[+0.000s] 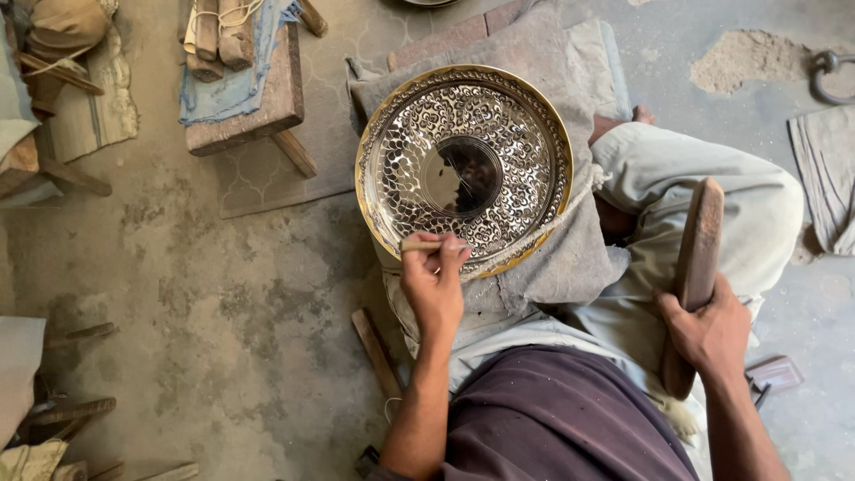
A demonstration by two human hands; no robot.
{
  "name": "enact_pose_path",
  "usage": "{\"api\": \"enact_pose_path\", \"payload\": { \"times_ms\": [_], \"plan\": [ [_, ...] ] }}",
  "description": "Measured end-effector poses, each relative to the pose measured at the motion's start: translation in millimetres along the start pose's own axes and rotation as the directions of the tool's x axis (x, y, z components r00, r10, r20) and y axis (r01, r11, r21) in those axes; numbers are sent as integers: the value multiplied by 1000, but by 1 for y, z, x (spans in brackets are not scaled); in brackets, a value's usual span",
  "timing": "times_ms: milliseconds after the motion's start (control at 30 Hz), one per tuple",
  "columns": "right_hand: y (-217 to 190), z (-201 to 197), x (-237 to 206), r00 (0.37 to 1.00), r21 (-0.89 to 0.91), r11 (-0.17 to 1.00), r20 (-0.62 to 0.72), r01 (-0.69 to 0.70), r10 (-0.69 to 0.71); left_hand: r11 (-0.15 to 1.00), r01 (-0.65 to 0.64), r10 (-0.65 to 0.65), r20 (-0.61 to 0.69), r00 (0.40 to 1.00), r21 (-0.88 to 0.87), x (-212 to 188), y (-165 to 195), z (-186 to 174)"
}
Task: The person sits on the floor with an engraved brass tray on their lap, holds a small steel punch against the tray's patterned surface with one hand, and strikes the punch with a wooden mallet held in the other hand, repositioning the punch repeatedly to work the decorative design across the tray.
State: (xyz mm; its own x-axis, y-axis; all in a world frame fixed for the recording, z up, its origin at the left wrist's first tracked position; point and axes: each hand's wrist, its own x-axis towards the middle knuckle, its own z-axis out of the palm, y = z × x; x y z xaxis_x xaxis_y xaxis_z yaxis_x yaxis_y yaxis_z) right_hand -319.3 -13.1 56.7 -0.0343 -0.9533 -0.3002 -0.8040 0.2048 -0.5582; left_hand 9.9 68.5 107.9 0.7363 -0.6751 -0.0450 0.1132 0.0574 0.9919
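1. Left hand (pixel 434 283) is closed around a small punch (pixel 420 243), its tip set on the engraved metal plate (pixel 463 165)'s near rim;
2. right hand (pixel 710 331) is clamped on a wooden mallet (pixel 696 267), well apart;
3. beyond the hands, a wooden stool (pixel 258 107) is seen.
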Motion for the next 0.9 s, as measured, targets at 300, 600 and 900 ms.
{"api": "enact_pose_path", "payload": {
  "times_ms": [300, 600, 900],
  "plan": [
    [-99, -46, 52, 987, 159, 987, 150, 28, -52, 946, -160, 160, 23, 987, 282, 68, -26, 36],
    [-298, -59, 79, 520, -504, 353, 240, 788, -819, 937, -194, 193, 31, 981, 290, 90, -45, 27],
    [-363, -30, 83, 134, -390, -80, 492, 917, -860, 554, -363, 431, 115, 895, 749, 94, -69, 18]
  ]
}}
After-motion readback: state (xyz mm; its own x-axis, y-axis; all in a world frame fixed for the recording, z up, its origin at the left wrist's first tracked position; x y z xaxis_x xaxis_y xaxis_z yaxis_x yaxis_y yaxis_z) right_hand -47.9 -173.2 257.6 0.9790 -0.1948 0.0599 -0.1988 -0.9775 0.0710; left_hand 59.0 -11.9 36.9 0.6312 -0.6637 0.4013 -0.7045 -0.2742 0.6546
